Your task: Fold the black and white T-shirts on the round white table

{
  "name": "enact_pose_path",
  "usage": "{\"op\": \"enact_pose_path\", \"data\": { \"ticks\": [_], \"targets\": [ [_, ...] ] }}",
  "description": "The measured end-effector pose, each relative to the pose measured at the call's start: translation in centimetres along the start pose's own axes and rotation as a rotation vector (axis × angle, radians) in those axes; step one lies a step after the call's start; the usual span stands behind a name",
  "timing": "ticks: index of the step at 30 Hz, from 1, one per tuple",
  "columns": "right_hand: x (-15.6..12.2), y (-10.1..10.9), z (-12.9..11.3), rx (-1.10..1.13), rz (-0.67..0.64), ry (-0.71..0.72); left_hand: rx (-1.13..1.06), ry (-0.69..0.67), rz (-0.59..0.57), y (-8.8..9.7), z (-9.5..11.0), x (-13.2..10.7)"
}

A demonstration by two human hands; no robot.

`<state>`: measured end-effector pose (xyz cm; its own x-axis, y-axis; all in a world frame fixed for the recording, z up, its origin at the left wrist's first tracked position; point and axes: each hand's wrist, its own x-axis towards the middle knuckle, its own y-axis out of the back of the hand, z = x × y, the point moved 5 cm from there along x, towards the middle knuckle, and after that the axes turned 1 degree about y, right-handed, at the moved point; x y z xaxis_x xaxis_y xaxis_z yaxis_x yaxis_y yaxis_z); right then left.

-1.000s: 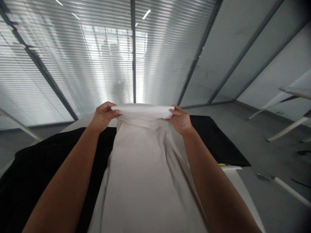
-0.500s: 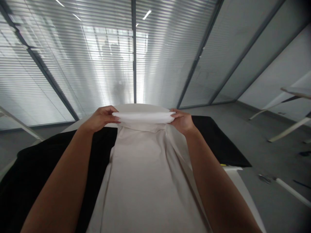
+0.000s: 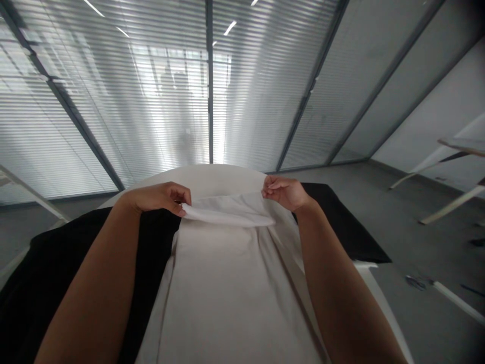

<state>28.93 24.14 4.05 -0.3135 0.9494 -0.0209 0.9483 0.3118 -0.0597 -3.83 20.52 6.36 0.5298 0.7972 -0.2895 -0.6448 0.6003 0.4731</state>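
while the hands hold the far end of the cloth: each hand sits at one end of the fold, with the forearms reaching in from the lower corners of the view.
left hand [image 3: 157,198]: narrow pinch, fingers curled over the left end of the folded flap [image 3: 227,212], with the tips touching its edge.
right hand [image 3: 284,193]: narrow pinch on the flap's right corner, fingertips turned in toward the left hand.
flap: lies between the two hands, a pale, slightly creased double layer that sags at the middle and tapers to a soft point at its right end.
beige cloth [image 3: 227,298]: runs from just under the flap toward the person, in one long, mostly smooth panel with soft lengthwise creases along both sides.
black fabric [image 3: 341,217]: spreads out from beneath the beige cloth on both sides.
white rounded tabletop [image 3: 204,177]: shows beyond the hands, at the far edge of the black fabric.
beyond: a glass wall with slatted blinds [image 3: 113,101] stands past the tabletop, and a grey floor [image 3: 417,227] stretches off to the right, with pale legs of a second table [image 3: 450,205] at the right edge.
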Motion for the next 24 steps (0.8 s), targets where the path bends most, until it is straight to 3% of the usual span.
{"op": "enact_pose_path", "data": {
  "ticks": [2,7,10,13,16,21,24],
  "targets": [
    [0.2,0.0,0.0,-0.029,0.045,-0.016,-0.030,0.024,-0.007,-0.2,0.1,-0.1],
    [1.0,0.1,1.1,-0.290,0.262,-0.152,-0.269,0.097,0.143,0.9,-1.6,0.1],
    [1.6,-0.3,2.5,-0.565,0.334,-0.263,-0.150,0.266,0.301,1.5,-3.6,1.4],
    [2.2,-1.3,3.7,-0.813,0.277,-0.303,-0.001,0.423,0.432,1.2,-5.0,3.1],
    [2.4,-1.7,4.3,-0.933,0.264,-0.355,0.050,0.459,0.456,0.3,-5.7,4.2],
    [2.3,-1.7,5.4,-0.885,0.154,-0.451,0.002,0.509,0.510,0.3,-6.7,4.1],
    [2.2,-1.8,5.4,-0.767,0.106,-0.392,0.081,0.559,0.418,0.1,-7.0,4.2]
  ]
}}
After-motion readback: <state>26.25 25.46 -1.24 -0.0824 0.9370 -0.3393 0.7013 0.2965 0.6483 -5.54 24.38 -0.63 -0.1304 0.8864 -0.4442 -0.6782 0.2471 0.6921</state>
